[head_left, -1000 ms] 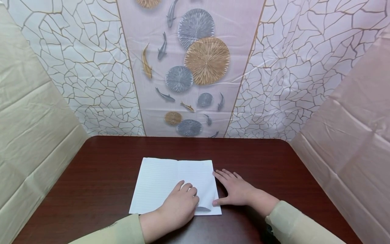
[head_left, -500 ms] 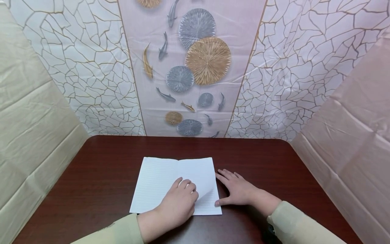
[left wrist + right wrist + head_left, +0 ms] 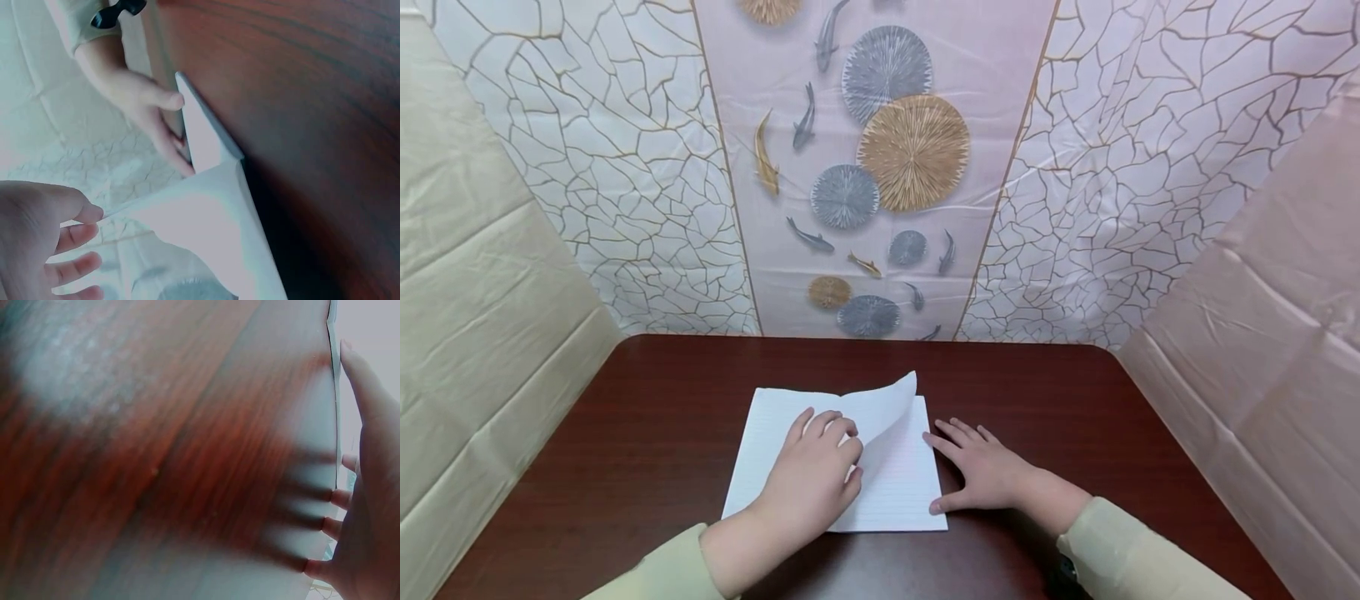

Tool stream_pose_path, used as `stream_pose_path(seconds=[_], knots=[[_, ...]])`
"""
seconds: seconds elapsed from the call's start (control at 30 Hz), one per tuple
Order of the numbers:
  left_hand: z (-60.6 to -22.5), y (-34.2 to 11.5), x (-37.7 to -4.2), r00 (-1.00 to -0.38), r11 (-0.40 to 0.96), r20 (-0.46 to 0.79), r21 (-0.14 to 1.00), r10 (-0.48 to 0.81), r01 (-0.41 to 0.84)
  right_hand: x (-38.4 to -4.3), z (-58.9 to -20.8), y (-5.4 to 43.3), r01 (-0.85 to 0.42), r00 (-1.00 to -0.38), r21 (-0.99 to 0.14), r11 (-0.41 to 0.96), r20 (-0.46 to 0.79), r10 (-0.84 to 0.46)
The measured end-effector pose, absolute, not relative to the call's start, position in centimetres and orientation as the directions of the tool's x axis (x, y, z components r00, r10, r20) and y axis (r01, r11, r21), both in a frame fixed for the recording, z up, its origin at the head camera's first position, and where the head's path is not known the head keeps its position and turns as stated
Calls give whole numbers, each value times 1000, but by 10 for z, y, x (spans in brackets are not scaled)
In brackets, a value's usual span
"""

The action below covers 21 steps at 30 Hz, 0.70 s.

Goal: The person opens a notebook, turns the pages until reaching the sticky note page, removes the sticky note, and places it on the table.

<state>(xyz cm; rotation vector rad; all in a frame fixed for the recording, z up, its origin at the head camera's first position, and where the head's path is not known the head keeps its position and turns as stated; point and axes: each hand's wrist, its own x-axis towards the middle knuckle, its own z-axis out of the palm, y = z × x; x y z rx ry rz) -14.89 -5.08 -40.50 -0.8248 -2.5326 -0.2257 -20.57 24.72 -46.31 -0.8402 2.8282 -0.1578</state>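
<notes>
There are two hands, one left hand (image 3: pixel 811 468) and one right hand (image 3: pixel 979 472), and two sleeves (image 3: pixel 1131 546). There is one table (image 3: pixel 1037 392), one open notebook (image 3: pixel 902 504) and one raised page (image 3: pixel 880 410). Two plain cloths (image 3: pixel 497 367) hang, one left, one right. Far off, I count seven printed discs (image 3: pixel 913 152), three gold, four grey, and at least eight fish (image 3: pixel 766 158), two gold, the others grey.

The person's left hand (image 3: pixel 811 475) has shifted toward ten o'clock, drawing along the pinched leaf (image 3: pixel 882 412) of the open notebook (image 3: pixel 762 446). The leaf's far corner (image 3: pixel 912 382) now rises past the notebook's edge at one o'clock, baring more lined page (image 3: pixel 906 493) beneath at four o'clock.
</notes>
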Motion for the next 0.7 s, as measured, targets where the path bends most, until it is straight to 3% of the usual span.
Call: stream_pose_path(seconds=[0.2,0.7], knots=[[-398,-66,-147,-740,844,524,71,422,532,-206,-462,245,-516,-824,-171,840,-171,-541],[-400,-99,-144,-716,881,622,86,317,465,-206,-463,245,-510,-825,-180,841,-174,-538]])
